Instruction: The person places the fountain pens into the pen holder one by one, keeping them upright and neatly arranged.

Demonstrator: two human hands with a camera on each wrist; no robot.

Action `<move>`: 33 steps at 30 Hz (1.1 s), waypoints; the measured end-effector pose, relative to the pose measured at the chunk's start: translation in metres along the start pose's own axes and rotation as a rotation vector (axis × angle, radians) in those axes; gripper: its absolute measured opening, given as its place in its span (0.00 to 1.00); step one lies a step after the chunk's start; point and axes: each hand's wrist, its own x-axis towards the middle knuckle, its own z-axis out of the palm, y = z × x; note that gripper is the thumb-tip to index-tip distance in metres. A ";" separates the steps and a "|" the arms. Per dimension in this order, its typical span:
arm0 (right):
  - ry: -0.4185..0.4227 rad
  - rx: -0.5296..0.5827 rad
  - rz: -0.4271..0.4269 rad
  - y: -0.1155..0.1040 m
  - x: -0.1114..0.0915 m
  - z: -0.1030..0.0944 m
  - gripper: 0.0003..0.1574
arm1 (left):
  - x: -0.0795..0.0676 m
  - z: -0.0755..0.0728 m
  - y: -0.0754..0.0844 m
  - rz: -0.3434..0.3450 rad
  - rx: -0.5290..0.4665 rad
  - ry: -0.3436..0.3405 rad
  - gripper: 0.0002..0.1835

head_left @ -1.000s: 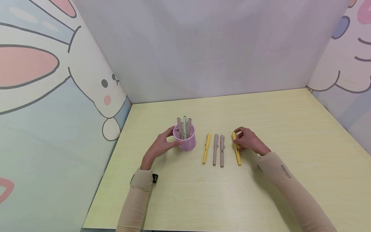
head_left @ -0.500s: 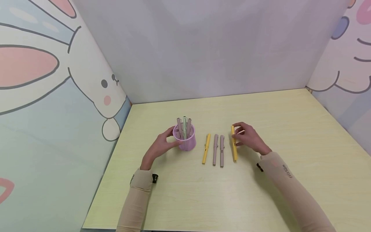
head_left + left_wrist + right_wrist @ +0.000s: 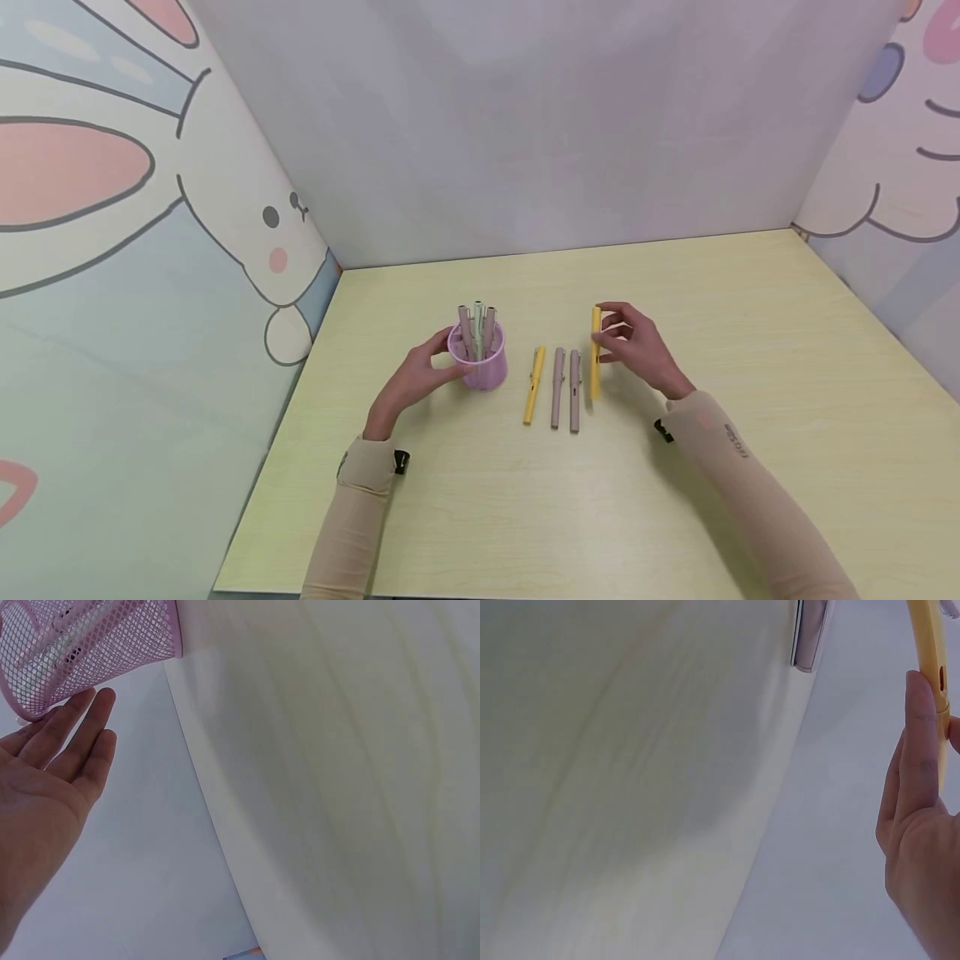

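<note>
The left hand [image 3: 416,379] holds a pink mesh pen cup [image 3: 492,373], thumb on its near side and fingers around the back. In the left wrist view, fairly straight fingers lie along the mesh cup [image 3: 112,645]. Two mauve pens and a pale green pen [image 3: 478,325] stand in it. The right hand [image 3: 641,346] pinches a yellow pen [image 3: 596,367], which points nearly straight down, its lower end close over the table. In the right wrist view, fingers and thumb press the yellow pen [image 3: 928,637] from both sides; the thumb is mostly cut off.
Between the hands lie another yellow pen [image 3: 534,387] and two mauve pens [image 3: 557,390], roughly parallel on the pale wooden table [image 3: 510,508]. A grey-white wall [image 3: 540,150] rises behind, with rabbit-printed panels at both sides.
The right hand has lifted the yellow pen off the table, moved it left and away, and tilted it more upright. The left hand and pen cup have stayed put.
</note>
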 end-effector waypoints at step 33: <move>0.106 0.121 -0.249 -0.019 0.016 0.038 0.33 | -0.001 -0.001 0.001 0.007 0.002 -0.010 0.43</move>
